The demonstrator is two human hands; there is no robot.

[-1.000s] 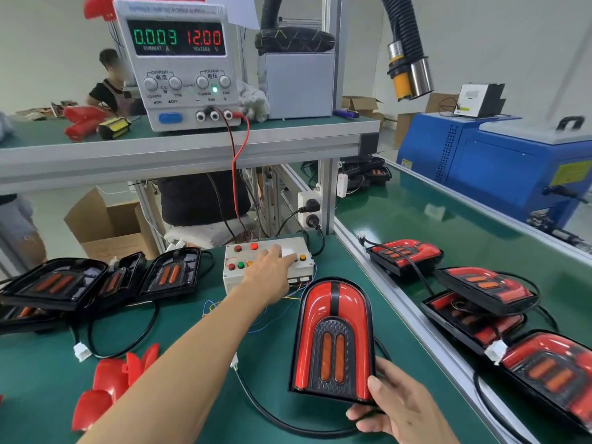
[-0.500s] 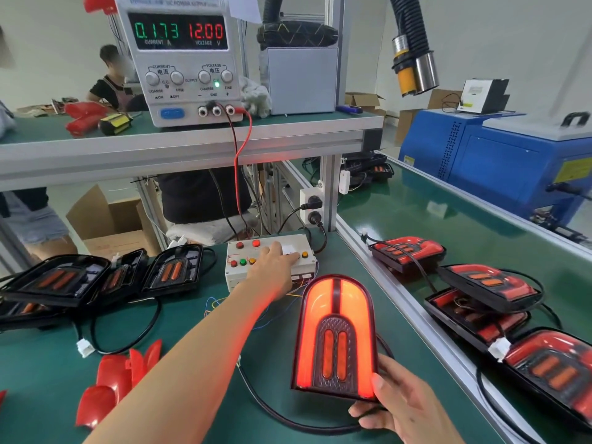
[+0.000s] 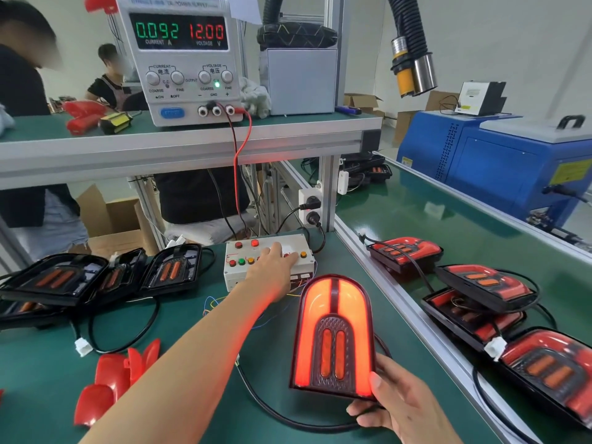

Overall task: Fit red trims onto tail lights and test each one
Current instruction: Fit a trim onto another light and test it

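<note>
Up front, the right hand (image 3: 405, 408) grips the lit tail light (image 3: 334, 334) by its lower edge, propped upright on the green bench (image 3: 192, 395) — glowing red. Left hand (image 3: 272, 267), fingers extended, presses on the switch box (image 3: 269, 257). Supply (image 3: 182, 56) reads 0.092 — 12.00.

Both forearms and hands (image 3: 403, 408) are bare, with no sleeves, gloves or jewellery visible.

Your switch box (image 3: 267, 261) sits behind the tail light (image 3: 334, 338) on the counter (image 3: 198, 395); loose trims (image 3: 112, 379) lie left, finished lights (image 3: 480, 293) right.
</note>
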